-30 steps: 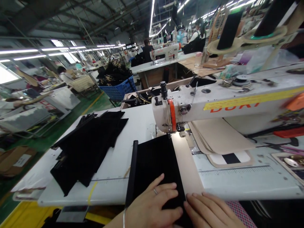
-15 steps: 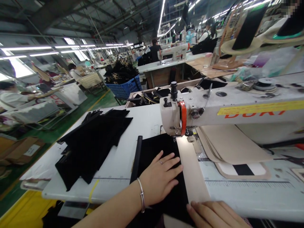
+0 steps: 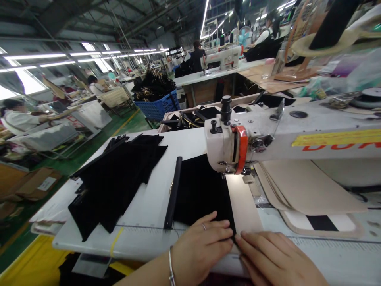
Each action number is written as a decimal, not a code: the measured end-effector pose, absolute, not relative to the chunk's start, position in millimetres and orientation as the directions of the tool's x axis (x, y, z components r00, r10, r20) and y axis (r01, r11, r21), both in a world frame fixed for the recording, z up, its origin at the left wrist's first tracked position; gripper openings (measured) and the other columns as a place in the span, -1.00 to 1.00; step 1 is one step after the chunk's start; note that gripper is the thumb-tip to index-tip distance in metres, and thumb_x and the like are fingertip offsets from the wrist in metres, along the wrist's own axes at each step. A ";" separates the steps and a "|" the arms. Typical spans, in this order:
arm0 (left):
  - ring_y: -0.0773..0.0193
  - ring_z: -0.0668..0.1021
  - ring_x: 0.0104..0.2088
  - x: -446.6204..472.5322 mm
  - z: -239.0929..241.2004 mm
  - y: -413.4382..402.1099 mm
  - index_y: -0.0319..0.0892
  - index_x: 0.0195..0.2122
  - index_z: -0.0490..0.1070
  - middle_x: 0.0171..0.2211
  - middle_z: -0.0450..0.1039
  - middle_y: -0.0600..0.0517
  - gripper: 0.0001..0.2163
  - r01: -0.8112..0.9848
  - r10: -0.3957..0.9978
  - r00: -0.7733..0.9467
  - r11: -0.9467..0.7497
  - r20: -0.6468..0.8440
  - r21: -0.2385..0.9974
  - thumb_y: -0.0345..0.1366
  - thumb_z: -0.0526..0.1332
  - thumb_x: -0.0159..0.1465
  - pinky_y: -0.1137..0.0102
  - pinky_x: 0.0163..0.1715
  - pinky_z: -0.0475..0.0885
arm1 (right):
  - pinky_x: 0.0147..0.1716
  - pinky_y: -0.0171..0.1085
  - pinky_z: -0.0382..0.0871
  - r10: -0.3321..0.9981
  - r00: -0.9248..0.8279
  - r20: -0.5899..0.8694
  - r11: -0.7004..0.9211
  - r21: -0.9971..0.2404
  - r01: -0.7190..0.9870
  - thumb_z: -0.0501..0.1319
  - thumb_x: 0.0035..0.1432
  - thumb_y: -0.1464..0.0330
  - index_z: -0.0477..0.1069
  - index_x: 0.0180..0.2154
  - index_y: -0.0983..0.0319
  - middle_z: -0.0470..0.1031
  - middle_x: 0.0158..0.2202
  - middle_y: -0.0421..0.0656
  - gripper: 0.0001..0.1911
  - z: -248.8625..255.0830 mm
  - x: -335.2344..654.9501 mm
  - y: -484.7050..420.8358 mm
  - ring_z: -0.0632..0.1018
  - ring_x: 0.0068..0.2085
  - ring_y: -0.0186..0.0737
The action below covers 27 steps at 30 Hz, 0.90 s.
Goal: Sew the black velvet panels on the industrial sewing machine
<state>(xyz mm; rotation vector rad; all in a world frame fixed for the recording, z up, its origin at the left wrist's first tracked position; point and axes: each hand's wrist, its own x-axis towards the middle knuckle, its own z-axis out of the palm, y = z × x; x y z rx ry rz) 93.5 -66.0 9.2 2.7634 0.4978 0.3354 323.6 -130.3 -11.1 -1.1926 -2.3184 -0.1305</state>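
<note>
A black fabric piece (image 3: pixel 202 190) with a dark zipper (image 3: pixel 173 192) along its left edge lies on the white sewing table, its upper right part under the head of a sewing machine (image 3: pixel 228 147). Along its right side runs a beige strip (image 3: pixel 244 206). My left hand (image 3: pixel 202 246), with a ring and a bracelet, rests flat on the lower part of the black fabric, fingers stretched. Beside it, my right hand (image 3: pixel 276 254) lies palm down over the lower end of the beige strip, fingers extended near the seam edge. The needle area is partly hidden behind the machine head.
A pile of black pieces (image 3: pixel 119 178) lies on the table's left. Stacked beige panels (image 3: pixel 315 190) sit under the machine arm. Behind stand a box of black pieces (image 3: pixel 190 119) and a blue basket (image 3: pixel 157 106). Other people work at machines farther off.
The black fabric has moved forward under the machine head. My left hand has slid down toward the table's front edge, next to my right hand, which has moved slightly up. The view has shifted a little.
</note>
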 end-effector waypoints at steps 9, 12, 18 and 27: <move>0.27 0.37 0.16 105.1 -2.1 -36.2 -0.22 -0.05 0.39 0.02 0.46 -0.01 -0.78 0.326 0.412 0.859 -0.898 0.306 0.294 -0.41 -0.01 0.40 0.24 0.27 0.15 | -0.10 -0.24 0.33 0.774 -0.363 0.519 0.549 -0.266 0.792 0.12 0.23 0.35 0.40 0.00 0.14 0.48 -0.09 -0.24 -0.70 -13.1 321.1 -114.3 0.45 -0.12 -0.27; 0.28 0.38 0.15 107.5 -1.9 -25.5 -0.22 -0.04 0.39 0.02 0.45 0.00 -0.77 0.343 0.414 0.862 -0.901 0.293 0.265 -0.44 -0.01 0.39 0.26 0.26 0.18 | -0.06 -0.18 0.30 0.806 -0.363 0.468 0.522 -0.272 0.809 0.17 0.20 0.35 0.37 0.03 0.14 0.45 -0.04 -0.22 -0.66 -17.3 320.6 -108.4 0.42 -0.07 -0.22; 0.26 0.38 0.15 113.8 -2.9 -2.2 -0.22 -0.05 0.38 0.03 0.44 -0.03 -0.77 0.377 0.424 0.872 -0.901 0.244 0.215 -0.47 0.02 0.35 0.25 0.23 0.22 | -0.05 -0.11 0.30 0.851 -0.355 0.387 0.474 -0.272 0.838 0.16 0.20 0.33 0.35 0.02 0.14 0.43 -0.04 -0.20 -0.68 -17.1 321.8 -92.6 0.40 -0.06 -0.17; 0.25 0.44 0.05 125.1 -0.8 35.5 -0.24 -0.11 0.41 -0.02 0.44 -0.04 -0.83 0.406 0.441 0.874 -0.893 0.202 0.193 -0.47 0.09 0.32 0.32 0.16 0.29 | 0.04 -0.07 0.29 0.874 -0.374 0.310 0.453 -0.238 0.859 0.14 0.20 0.25 0.35 0.06 0.17 0.41 0.01 -0.17 -0.61 -12.9 327.2 -54.7 0.38 0.01 -0.13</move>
